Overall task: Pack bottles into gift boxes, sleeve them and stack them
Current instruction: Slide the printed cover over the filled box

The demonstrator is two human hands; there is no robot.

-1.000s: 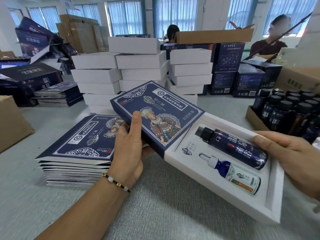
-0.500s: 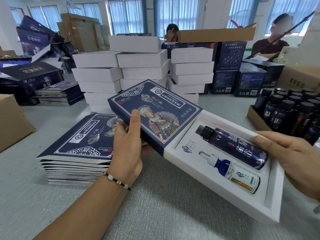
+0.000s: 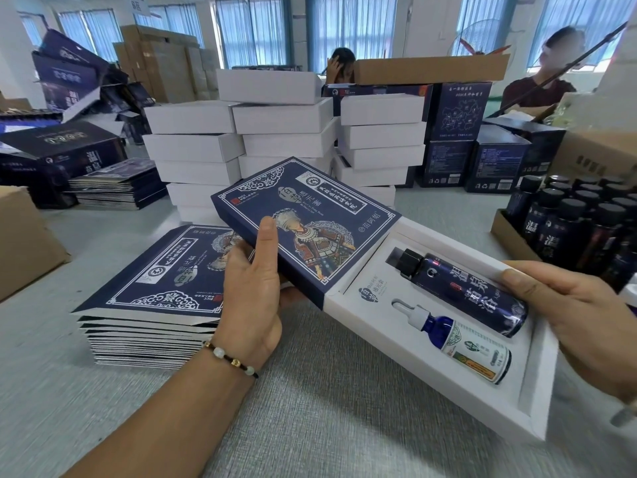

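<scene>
2 bottles (image 3: 458,295) in white box (image 3: 537,384)

Sleeve (image 3: 306,222): navy printed card, matt, smooth. Gift box (image 3: 537,391): white matt paperboard, insert same. Large bottle (image 3: 472,291): dark blue, glossy, black faceted plastic cap. Dropper bottle (image 3: 458,343): blue glass-like, shiny, white rubbery bulb, paper label. Desk (image 3: 310,426): grey woven cloth, ribbed. Flat sleeve stack (image 3: 144,326): printed card, white edges. Tray (image 3: 510,236) of bottles: brown corrugated cardboard. Bracelet (image 3: 231,360): polished beads on dark cord.
</scene>
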